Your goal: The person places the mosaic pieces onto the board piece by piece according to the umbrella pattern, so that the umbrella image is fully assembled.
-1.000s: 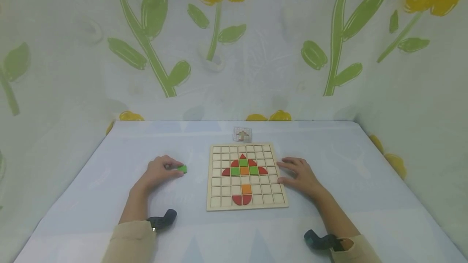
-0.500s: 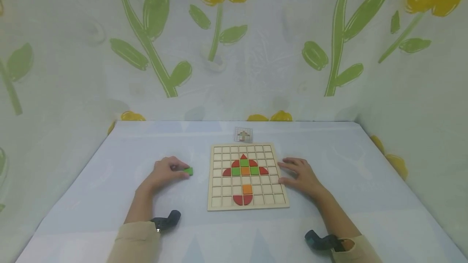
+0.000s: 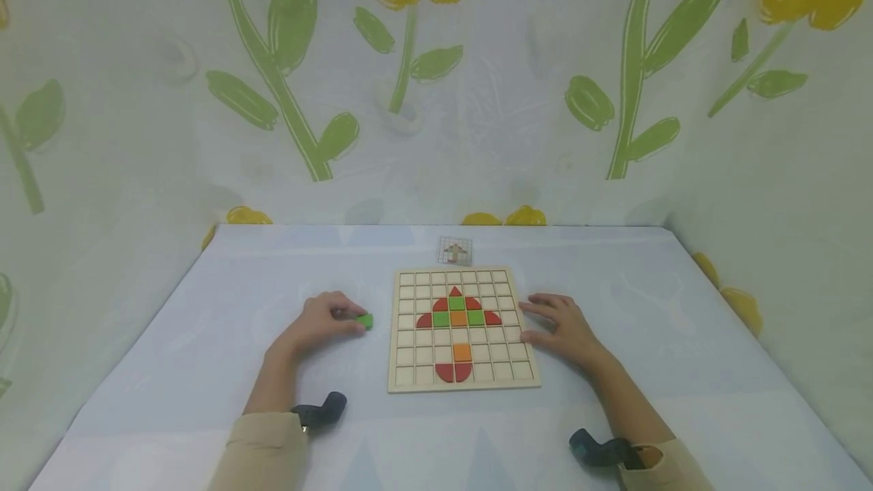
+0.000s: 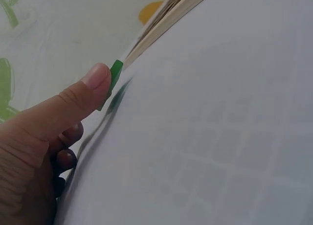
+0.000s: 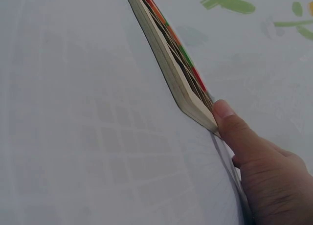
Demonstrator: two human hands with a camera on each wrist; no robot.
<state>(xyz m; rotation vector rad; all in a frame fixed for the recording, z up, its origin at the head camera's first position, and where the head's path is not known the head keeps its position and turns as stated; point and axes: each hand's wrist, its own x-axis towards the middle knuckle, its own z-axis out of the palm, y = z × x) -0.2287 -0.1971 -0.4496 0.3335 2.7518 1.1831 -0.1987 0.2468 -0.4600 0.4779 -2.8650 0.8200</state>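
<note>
In the head view my left hand (image 3: 326,322) pinches a small green square tile (image 3: 366,321) between thumb and fingers, just left of the wooden grid board (image 3: 405,355). The left wrist view shows the green tile (image 4: 116,74) tilted on edge at the thumb tip, above the white tabletop. My right hand (image 3: 561,328) rests with loosely spread fingers at the board's right edge. Its thumb (image 5: 226,110) touches the board's corner (image 5: 198,110) in the right wrist view. Several red, green and orange pieces, among them an orange square (image 3: 462,353), lie in the board's cells.
A small card (image 3: 454,250) printed with a grid and coloured figure lies behind the board. The white table (image 3: 614,271) meets a flower-patterned cloth (image 3: 505,135) at the back and sides. Each wrist wears a black camera mount (image 3: 327,410).
My left hand has moved right with the green tile, closer to the board's left edge. The right hand stays at the board's right edge, and the pieces on the board look the same.
</note>
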